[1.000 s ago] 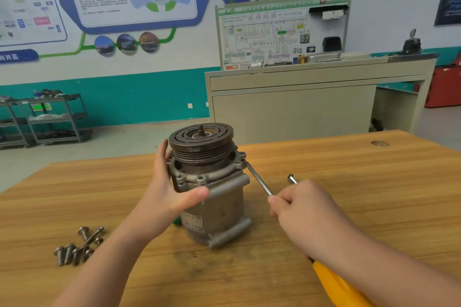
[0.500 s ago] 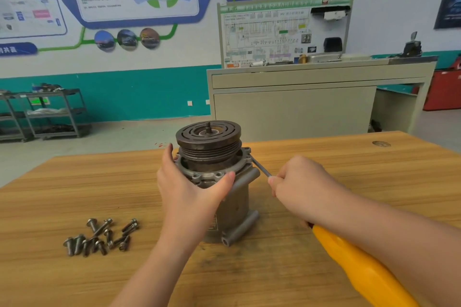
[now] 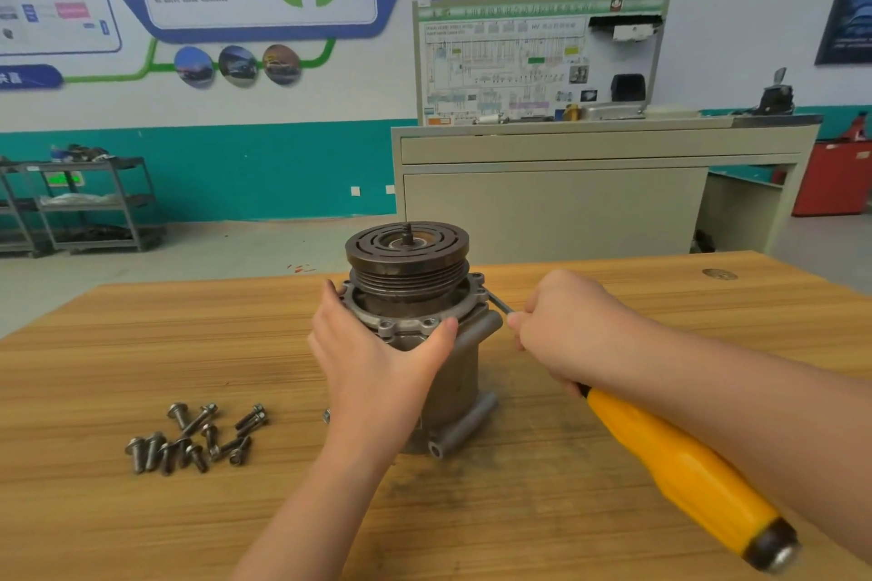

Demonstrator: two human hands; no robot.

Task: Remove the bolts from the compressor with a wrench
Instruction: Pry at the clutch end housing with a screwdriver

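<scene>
The grey compressor (image 3: 453, 373) stands upright in the middle of the wooden table (image 3: 660, 321), its dark grooved pulley on top. My left hand (image 3: 373, 359) grips its near-left side just under the bolt flange, thumb on the front. My right hand (image 3: 571, 330) grips the metal shaft of a tool with a yellow handle (image 3: 679, 472); the thin shaft tip (image 3: 498, 304) reaches the flange's right edge. Several removed bolts (image 3: 193, 439) lie in a loose pile on the table to the left.
One small bolt or nut (image 3: 326, 415) lies by the compressor's base at my left wrist. Behind the table stand a beige bench (image 3: 566, 198) with a wiring display board, a metal shelf trolley (image 3: 89, 203) at far left and a red cabinet (image 3: 830, 175) at right.
My right hand slid up the tool shaft toward the compressor flange, leaving less shaft exposed. My left hand shifted higher, up to the flange. The view moved closer.
</scene>
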